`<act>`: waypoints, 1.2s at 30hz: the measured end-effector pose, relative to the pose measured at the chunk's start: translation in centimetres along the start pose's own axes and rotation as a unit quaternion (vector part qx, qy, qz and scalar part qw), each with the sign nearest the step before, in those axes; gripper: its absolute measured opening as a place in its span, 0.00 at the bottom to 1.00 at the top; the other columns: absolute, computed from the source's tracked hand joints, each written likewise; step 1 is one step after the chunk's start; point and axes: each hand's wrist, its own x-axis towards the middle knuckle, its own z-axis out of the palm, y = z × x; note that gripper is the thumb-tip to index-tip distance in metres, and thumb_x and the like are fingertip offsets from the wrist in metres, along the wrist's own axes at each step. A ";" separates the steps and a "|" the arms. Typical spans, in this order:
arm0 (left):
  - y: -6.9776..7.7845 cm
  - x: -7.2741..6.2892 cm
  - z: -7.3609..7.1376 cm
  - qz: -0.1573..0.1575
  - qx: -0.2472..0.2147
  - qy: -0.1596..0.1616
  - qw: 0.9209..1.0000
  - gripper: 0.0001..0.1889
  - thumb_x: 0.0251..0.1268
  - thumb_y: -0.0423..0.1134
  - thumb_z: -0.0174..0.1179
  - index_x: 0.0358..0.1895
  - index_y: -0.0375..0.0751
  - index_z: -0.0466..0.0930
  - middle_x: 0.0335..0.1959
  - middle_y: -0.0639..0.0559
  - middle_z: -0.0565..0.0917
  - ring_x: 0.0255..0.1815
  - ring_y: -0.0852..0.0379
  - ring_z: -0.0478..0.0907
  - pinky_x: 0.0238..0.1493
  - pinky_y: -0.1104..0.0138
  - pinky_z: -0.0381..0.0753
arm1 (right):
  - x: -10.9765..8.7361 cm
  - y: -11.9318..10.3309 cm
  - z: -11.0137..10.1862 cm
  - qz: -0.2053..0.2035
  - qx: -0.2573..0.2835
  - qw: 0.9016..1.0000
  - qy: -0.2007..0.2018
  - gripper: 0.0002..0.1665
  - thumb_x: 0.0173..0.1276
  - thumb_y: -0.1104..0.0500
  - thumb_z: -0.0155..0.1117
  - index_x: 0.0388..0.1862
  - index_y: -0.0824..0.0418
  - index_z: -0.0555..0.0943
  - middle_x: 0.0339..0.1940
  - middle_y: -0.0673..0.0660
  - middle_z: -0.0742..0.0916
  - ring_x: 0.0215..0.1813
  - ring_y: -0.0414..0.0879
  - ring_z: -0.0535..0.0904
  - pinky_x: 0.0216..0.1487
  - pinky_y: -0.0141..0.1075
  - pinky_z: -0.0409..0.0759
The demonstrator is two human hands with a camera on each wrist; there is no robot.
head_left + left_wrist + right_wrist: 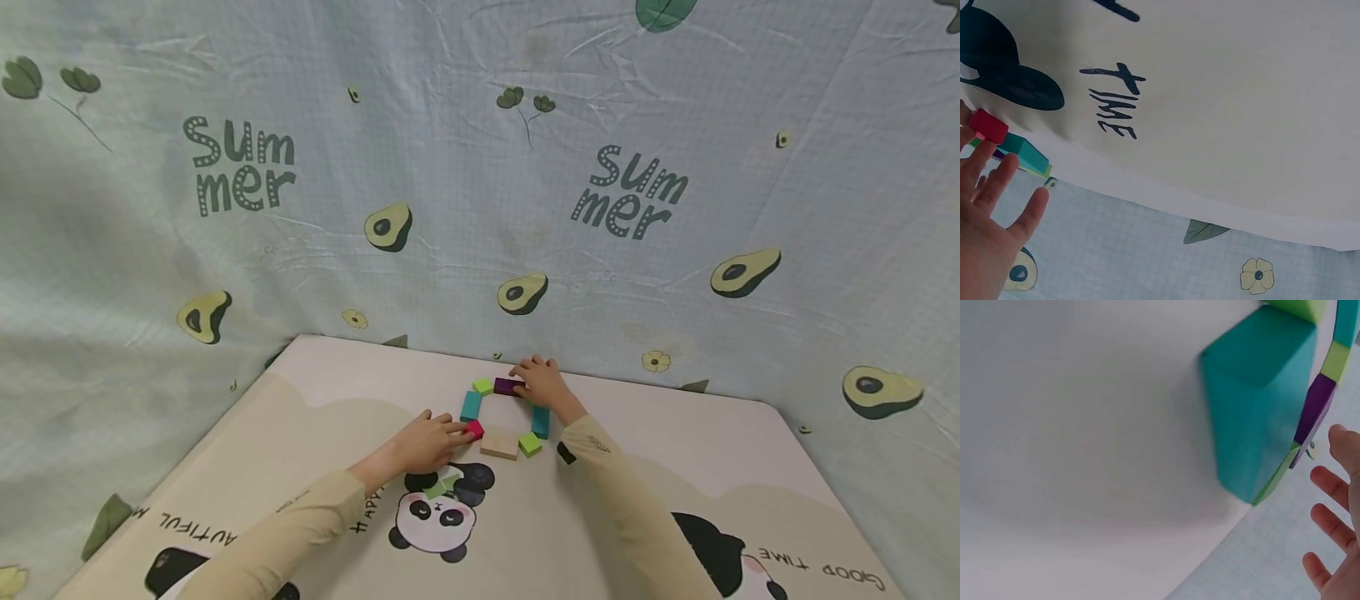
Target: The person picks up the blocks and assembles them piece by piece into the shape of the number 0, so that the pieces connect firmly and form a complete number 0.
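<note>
Small coloured blocks form a ring on the table. My left hand [432,442] is at its near left corner, with thumb and forefinger at the sides of a red block [475,430], pinching it. Beyond it lie a teal block [470,406], a lime block [483,386] and a purple block [509,387]. My right hand [546,388] hovers by the purple block, fingers spread and holding nothing. Another lime block [1276,477], at the far right corner, is covered by that hand in the head view. A second teal block [540,422], a lime cube [530,444] and a plain wooden block [499,446] complete the outline.
The table [337,433] has a pale printed cover with pandas and lettering. A hanging cloth [450,167] with avocado prints rises along its far edge, close behind my right hand. A small dark patch [566,452] shows beside the right sleeve.
</note>
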 end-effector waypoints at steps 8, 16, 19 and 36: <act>0.0 0.0 0.2 0.008 0.006 0.012 1.000 0.22 0.59 0.48 0.55 0.58 0.55 0.70 0.55 0.57 0.75 0.51 0.56 0.72 0.48 0.56 0.74 | -1.6 0.8 0.2 -0.064 -0.007 0.997 0.044 0.13 0.61 0.57 0.59 0.46 0.54 0.79 0.45 0.53 0.83 0.46 0.50 0.71 0.45 0.50 0.67; 0.0 0.0 0.1 0.004 -0.003 0.010 1.000 0.21 0.60 0.47 0.54 0.58 0.55 0.70 0.56 0.56 0.76 0.52 0.55 0.72 0.49 0.54 0.74 | -2.3 1.3 0.8 -0.093 -0.042 0.994 0.039 0.17 0.62 0.57 0.57 0.51 0.53 0.77 0.50 0.55 0.82 0.49 0.52 0.71 0.48 0.51 0.67; 0.1 0.0 0.1 0.004 -0.006 0.010 1.000 0.21 0.59 0.47 0.54 0.58 0.55 0.70 0.56 0.56 0.76 0.52 0.54 0.72 0.49 0.54 0.74 | -2.3 1.4 1.1 -0.100 -0.059 0.993 0.036 0.17 0.63 0.56 0.56 0.51 0.52 0.77 0.50 0.55 0.82 0.49 0.51 0.71 0.48 0.51 0.68; 0.2 0.0 0.0 -0.003 -0.007 0.005 1.000 0.21 0.59 0.48 0.54 0.58 0.55 0.70 0.56 0.56 0.75 0.53 0.55 0.72 0.50 0.55 0.74 | -2.6 0.6 0.7 -0.089 -0.057 0.994 0.005 0.19 0.65 0.52 0.52 0.55 0.53 0.74 0.51 0.55 0.80 0.48 0.50 0.70 0.46 0.47 0.66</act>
